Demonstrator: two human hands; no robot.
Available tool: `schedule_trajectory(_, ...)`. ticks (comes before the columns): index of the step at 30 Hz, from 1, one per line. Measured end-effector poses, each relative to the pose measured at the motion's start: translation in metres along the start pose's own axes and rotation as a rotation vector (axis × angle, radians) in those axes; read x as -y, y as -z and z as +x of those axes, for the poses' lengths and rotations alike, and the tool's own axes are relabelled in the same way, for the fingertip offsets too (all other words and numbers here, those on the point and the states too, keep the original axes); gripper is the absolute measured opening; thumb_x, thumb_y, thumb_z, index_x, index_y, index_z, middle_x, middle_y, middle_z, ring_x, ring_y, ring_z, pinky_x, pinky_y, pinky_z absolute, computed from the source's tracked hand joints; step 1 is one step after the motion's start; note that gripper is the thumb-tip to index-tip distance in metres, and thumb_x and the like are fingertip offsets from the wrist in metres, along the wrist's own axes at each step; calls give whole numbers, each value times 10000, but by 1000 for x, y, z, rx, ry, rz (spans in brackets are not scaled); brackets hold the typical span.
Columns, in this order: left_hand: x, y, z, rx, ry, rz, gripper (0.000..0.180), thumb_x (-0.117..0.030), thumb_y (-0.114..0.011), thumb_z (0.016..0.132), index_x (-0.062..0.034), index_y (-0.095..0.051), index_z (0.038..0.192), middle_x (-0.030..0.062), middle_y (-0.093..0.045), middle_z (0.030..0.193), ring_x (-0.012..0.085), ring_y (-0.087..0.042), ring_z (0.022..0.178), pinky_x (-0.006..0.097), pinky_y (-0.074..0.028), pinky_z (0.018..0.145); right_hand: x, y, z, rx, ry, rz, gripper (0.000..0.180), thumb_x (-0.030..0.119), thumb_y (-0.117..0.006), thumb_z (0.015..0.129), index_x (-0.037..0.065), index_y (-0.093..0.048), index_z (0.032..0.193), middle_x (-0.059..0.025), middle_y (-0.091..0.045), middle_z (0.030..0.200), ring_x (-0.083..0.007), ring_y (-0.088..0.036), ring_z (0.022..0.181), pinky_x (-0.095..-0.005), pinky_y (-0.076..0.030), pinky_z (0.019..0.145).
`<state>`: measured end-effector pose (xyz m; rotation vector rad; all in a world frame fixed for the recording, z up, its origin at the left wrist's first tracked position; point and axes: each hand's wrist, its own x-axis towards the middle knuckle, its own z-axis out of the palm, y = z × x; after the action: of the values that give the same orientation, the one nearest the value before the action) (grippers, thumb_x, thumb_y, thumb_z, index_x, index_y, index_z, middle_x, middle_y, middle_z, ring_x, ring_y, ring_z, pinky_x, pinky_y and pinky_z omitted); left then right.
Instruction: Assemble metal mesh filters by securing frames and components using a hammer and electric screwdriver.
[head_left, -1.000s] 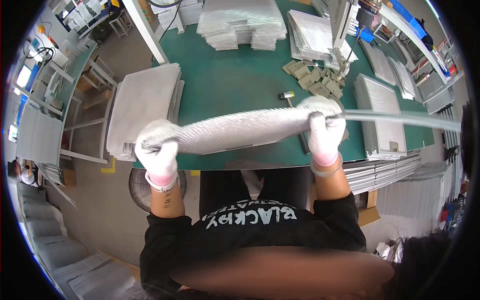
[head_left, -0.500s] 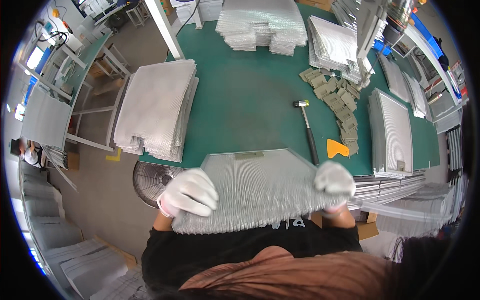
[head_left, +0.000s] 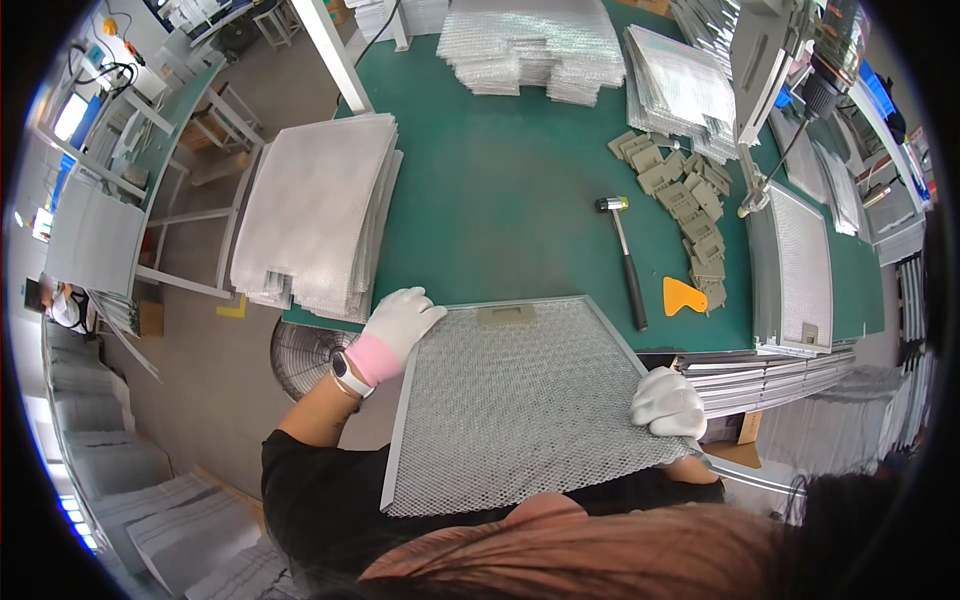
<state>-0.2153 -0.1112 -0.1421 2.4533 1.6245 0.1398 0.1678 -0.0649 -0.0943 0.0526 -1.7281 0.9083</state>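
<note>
Two gloved hands, one mesh panel [head_left: 520,400]! It sits at the table's near edge, far rim over the green tabletop [head_left: 490,210], the rest hanging over the person's lap. The left hand [head_left: 403,320] lies across the far left corner, fingers together; whether it pinches, I can't tell. The right hand [head_left: 668,403] is curled tight around the right edge, close to the near corner. Three sides show metal framing; the near side shows raw mesh. One khaki insert [head_left: 507,316] sits in the far rim.

Now the count: one hammer [head_left: 634,290], one orange scraper [head_left: 683,296], both right of centre, and khaki clips [head_left: 690,200] overlapping too much to number. Three mesh stacks: one left [head_left: 310,200], one far centre [head_left: 530,40], one far right [head_left: 680,85]. Framed panels [head_left: 803,260] stand in one group at the right.

Room to move? A broad green stretch runs between the left stack and the hammer, reaching from the panel's far rim to the far centre stack.
</note>
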Motion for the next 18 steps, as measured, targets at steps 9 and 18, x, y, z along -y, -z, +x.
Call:
schedule_trajectory(9, 18, -16, 8, 57, -4, -185, 366, -97, -618, 780, -74, -626, 1145, 122, -630, 1027, 323, -587, 1043, 415, -470, 931, 8, 1, 1, 0, -59, -56, 303, 307, -671, 893, 95, -514, 743, -92, -635, 768, -240, -595, 698, -355, -493, 600)
schedule_trajectory(18, 36, -20, 22, 154, -303, -245, 745, -184, -713, 746, -99, -429, 1430, 171, -374, 1508, 427, -328, 1402, 483, -336, 1139, 8, 1, -2, -119, -111, -23, 377, 357, -645, 920, 71, -527, 705, -108, -649, 740, -250, -619, 652, -365, -499, 591)
